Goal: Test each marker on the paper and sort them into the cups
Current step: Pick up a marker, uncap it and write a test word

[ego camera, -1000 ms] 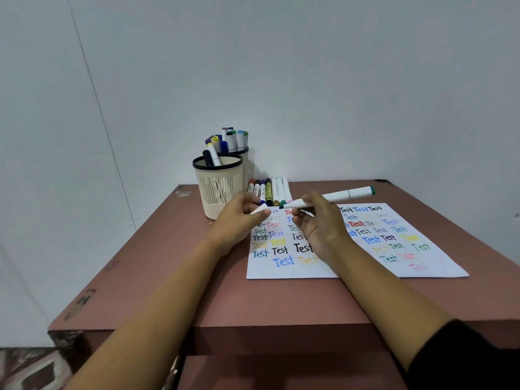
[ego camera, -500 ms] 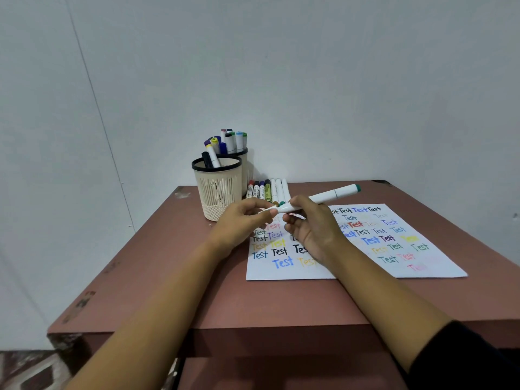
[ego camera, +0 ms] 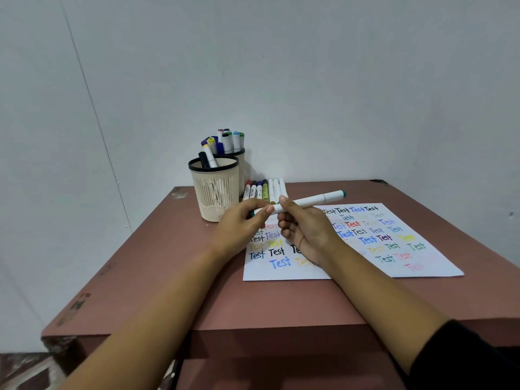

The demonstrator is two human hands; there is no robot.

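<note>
Right hand (ego camera: 306, 229) grips the marker (ego camera: 315, 200) mid-barrel; my left hand (ego camera: 242, 223) pinches its left end. It lies crosswise over the paper (ego camera: 394, 249), so I judge any pull goes straight left.

Soft, even light fills the room, no glare. Faint shadows lie under the arms on the surface (ego camera: 197, 299). Wide-angle bending shows toward nine and three o'clock; forearms nearest look slightly soft.
</note>
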